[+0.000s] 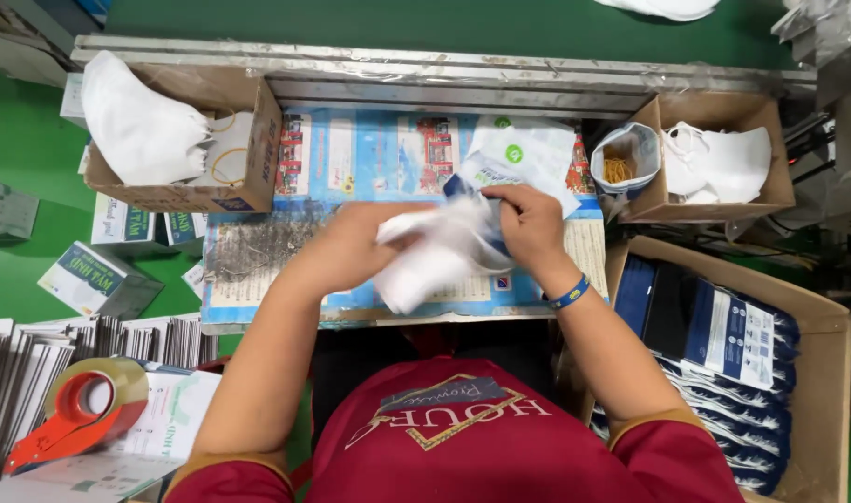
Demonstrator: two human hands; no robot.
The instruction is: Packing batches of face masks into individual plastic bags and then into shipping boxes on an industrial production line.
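Note:
My left hand (355, 244) grips a bundle of white face masks (425, 265) over the middle of the worktable. My right hand (526, 224) pinches the open mouth of a white and blue plastic pouch (514, 154), which lies just behind the masks. The masks' upper end sits at the pouch's opening. A blue band circles my right wrist.
A cardboard box (248, 182) at the back left holds white masks. Another box (765, 196) at the back right holds masks and a bag of rubber bands (621, 168). A large carton (816, 373) at the right holds filled blue pouches. A red tape dispenser (76, 414) and flat cartons lie at the left.

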